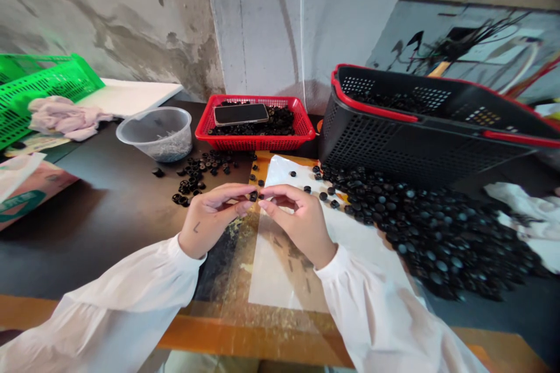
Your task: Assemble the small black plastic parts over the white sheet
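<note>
My left hand (210,218) is closed in a pinch on a small black round part (253,196), above the left edge of a white sheet (280,280). Fingertip to fingertip with it, my right hand (301,218) pinches another small dark piece, mostly hidden by the fingers. Whether the two pieces touch I cannot tell. Beyond my left hand lie several loose black parts (190,186) with open centres. To the right of my right hand spreads a large heap of black round caps (433,233), a few of them scattered onto the sheet.
A red basket (256,143) of black parts stands at the back, a phone (240,114) resting on top. Left of it is a clear plastic bowl (155,134) with small thin pieces. A black basket (394,145) rises behind the heap. A tissue box (39,186) sits far left.
</note>
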A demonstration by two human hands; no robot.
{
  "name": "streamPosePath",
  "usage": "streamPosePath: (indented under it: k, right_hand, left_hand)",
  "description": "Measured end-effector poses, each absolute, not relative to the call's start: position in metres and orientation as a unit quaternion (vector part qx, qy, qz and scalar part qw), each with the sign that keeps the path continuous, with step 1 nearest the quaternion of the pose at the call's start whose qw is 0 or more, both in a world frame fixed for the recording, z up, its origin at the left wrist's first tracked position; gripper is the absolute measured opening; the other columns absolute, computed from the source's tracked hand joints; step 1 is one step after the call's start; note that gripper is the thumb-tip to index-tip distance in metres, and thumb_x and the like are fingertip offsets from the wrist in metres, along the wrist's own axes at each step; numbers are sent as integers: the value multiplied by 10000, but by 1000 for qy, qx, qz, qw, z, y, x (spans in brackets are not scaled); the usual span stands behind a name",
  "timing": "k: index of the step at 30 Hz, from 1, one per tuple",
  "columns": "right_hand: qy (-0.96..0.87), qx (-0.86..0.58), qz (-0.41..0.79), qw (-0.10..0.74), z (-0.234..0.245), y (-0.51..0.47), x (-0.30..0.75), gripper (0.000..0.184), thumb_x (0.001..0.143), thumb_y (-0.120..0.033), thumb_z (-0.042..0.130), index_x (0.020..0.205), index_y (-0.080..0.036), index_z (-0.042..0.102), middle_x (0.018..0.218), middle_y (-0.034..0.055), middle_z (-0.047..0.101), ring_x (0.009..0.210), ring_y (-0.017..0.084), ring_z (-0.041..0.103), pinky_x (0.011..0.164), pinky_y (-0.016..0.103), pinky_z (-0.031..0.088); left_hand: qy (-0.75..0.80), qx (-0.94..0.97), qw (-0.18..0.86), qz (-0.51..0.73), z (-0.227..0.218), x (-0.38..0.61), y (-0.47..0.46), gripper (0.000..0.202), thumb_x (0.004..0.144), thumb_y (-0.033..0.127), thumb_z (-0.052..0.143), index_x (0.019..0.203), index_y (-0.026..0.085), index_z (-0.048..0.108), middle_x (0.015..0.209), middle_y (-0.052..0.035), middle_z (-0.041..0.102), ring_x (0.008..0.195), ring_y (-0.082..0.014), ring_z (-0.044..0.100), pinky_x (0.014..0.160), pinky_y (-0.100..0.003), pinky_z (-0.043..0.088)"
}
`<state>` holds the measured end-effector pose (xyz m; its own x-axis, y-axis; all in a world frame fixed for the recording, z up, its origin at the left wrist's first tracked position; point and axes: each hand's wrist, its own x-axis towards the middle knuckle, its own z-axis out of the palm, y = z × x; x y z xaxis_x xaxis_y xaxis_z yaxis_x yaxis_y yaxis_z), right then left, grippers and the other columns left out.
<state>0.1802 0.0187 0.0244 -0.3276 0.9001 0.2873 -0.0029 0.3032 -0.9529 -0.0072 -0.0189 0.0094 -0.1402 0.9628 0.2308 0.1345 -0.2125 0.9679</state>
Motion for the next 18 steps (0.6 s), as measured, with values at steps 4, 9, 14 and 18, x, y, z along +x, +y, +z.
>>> streamPosePath:
  k: [4, 9, 14, 18]
  right_hand:
    - [-656, -342, 486, 466, 23, 19, 180, 137, 821, -253, 772, 957, -251, 790, 979, 27, 800, 813, 184, 738, 798, 322, 615]
    - [-649, -343, 476, 483, 21, 20, 180, 119, 795, -265, 811, 913, -266, 803, 957, 24, 791, 790, 178, 724, 765, 310, 615]
    - [-627, -353, 504, 478, 20, 19, 179, 185, 767, -299, 841, 939, -254, 789, 907, 20, 781, 794, 179, 725, 777, 311, 618]
    - [-621, -350, 512, 480, 21, 18, 179, 140, 757, -314, 846, 857, -239, 783, 903, 28, 780, 782, 179, 716, 778, 315, 620]
  left_hand:
    - [507, 545, 369, 557, 12, -5, -21, 296, 768, 347, 833, 1036, 223, 822, 1069, -94, 769, 776, -169, 706, 660, -254, 613]
    - [507, 541, 385, 550, 17, -3, -22, 292, 789, 378, 815, 1046, 239, 823, 1138, -95, 763, 890, -209, 726, 676, -252, 621]
    - [514, 494, 422, 560, 13, -3, -19, 263, 758, 387, 842, 966, 227, 837, 1019, -81, 798, 755, -174, 715, 629, -248, 609]
    - [524, 466, 427, 571, 10, -3, -18, 307, 706, 375, 880, 956, 202, 834, 978, -90, 806, 717, -170, 708, 610, -252, 598]
